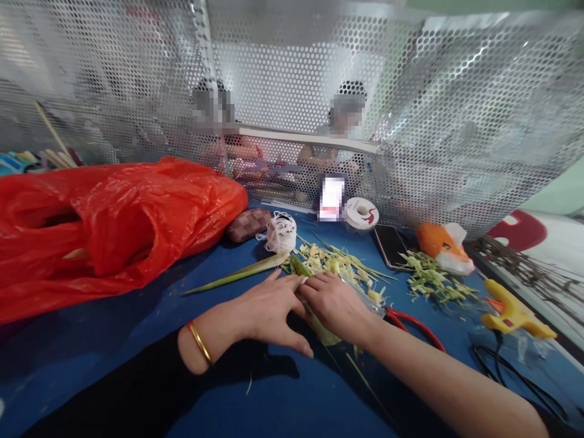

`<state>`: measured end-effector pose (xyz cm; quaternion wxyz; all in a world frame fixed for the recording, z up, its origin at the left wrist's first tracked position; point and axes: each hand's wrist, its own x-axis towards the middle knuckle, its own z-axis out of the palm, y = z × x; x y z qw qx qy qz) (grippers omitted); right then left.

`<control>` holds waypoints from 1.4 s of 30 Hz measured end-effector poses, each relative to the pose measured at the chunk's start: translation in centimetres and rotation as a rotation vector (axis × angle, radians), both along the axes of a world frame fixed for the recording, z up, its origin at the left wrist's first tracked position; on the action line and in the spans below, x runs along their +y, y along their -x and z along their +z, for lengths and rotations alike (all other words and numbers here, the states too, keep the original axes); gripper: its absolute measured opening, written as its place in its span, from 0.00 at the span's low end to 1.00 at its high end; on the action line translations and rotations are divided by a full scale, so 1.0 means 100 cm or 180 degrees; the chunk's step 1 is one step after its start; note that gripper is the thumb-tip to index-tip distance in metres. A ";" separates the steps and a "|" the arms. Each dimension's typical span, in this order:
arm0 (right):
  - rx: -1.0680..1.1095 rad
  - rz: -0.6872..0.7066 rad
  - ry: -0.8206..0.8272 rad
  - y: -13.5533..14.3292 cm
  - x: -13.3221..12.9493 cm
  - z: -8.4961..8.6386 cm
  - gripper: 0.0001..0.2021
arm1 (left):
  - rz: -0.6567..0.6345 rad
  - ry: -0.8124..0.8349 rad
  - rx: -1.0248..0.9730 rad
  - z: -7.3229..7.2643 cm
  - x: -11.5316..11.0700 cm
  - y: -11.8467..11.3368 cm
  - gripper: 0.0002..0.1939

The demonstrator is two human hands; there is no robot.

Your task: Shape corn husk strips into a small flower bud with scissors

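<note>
A folded green husk-like leaf [325, 332] lies on the blue table [255, 389], its tip showing just beyond my fingers. My right hand [336, 306] is closed over it, with the fingers curled down. My left hand [267, 309] rests its fingertips at the same leaf, touching the right fingers; its thumb is stretched well apart and it grips nothing that I can see. Partly under my right wrist are red-handled scissors [420, 326]. A long loose leaf [239, 275] points left, and pale green scraps [335, 261] are piled just beyond my hands.
At left spreads a red plastic bag [182, 213]. Behind the hands are a checkered pouch [249, 225], white string [280, 232], a lit phone [331, 198] and a ribbon spool [362, 214]. Rightward lie a dark phone [391, 246], tissues [444, 246] and a yellow glue gun [513, 313] with its cord.
</note>
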<state>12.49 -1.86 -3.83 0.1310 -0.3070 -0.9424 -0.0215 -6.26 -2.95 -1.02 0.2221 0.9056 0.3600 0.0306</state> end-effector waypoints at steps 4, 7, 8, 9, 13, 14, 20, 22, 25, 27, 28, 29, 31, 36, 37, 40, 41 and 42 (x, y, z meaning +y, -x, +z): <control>-0.0003 0.0311 0.0237 -0.015 -0.011 0.001 0.05 | -0.0071 0.0104 0.0003 -0.001 -0.002 -0.003 0.25; 0.0010 0.0423 0.0684 -0.030 -0.023 0.010 0.05 | -0.0180 0.0248 -0.0037 0.002 -0.007 -0.008 0.26; 0.0041 0.0422 0.0877 -0.036 -0.027 0.015 0.06 | -0.0190 0.0285 -0.0028 0.003 -0.009 -0.009 0.27; 0.0071 0.0417 0.1111 -0.041 -0.031 0.020 0.07 | -0.0181 0.0315 -0.0005 0.004 -0.010 -0.010 0.27; 0.0000 0.0715 0.2528 -0.061 -0.040 0.046 0.13 | -0.0131 0.0387 0.0046 0.005 -0.011 -0.011 0.28; -0.0023 0.0833 0.2992 -0.064 -0.039 0.051 0.12 | -0.0137 0.0387 0.0030 0.005 -0.011 -0.011 0.28; 0.2631 -0.0885 0.2420 -0.049 -0.018 0.042 0.04 | -0.0191 0.0136 -0.0069 0.007 -0.019 -0.014 0.24; 0.2399 -0.1105 0.1672 -0.034 -0.008 0.027 0.04 | -0.0235 0.0004 -0.0106 0.008 -0.024 -0.017 0.23; 0.0932 -0.0551 0.0891 -0.017 0.005 0.008 0.10 | -0.0253 -0.0131 -0.0176 0.008 -0.029 -0.021 0.22; 0.0342 -0.0302 0.0589 -0.012 0.013 0.000 0.11 | -0.0285 -0.0166 -0.0174 0.008 -0.029 -0.021 0.22; 0.0223 -0.0244 0.0533 -0.010 0.018 -0.002 0.10 | -0.0318 -0.0170 -0.0177 0.007 -0.028 -0.021 0.22; 0.0168 -0.0219 0.0509 -0.009 0.023 -0.004 0.10 | -0.0353 -0.0163 -0.0189 0.007 -0.026 -0.020 0.22; 0.0128 -0.0265 0.0441 -0.006 0.034 -0.005 0.08 | -0.0403 -0.0124 -0.0225 0.007 -0.024 -0.019 0.21; 0.0355 -0.0967 0.0097 0.000 0.066 0.000 0.09 | -0.0364 -0.0009 -0.0225 0.010 -0.023 -0.018 0.18; 0.0458 -0.1142 0.0043 -0.001 0.068 0.004 0.09 | -0.0358 0.0003 -0.0235 0.011 -0.024 -0.018 0.17; 0.0717 -0.1358 0.0008 -0.009 0.057 0.019 0.11 | -0.0364 0.0021 -0.0274 0.011 -0.024 -0.018 0.16; 0.0738 -0.1262 0.0057 -0.013 0.048 0.024 0.11 | -0.0370 0.0021 -0.0284 0.011 -0.023 -0.018 0.15; 0.0717 -0.1117 0.0125 -0.018 0.037 0.028 0.10 | -0.0362 0.0021 -0.0283 0.010 -0.023 -0.018 0.15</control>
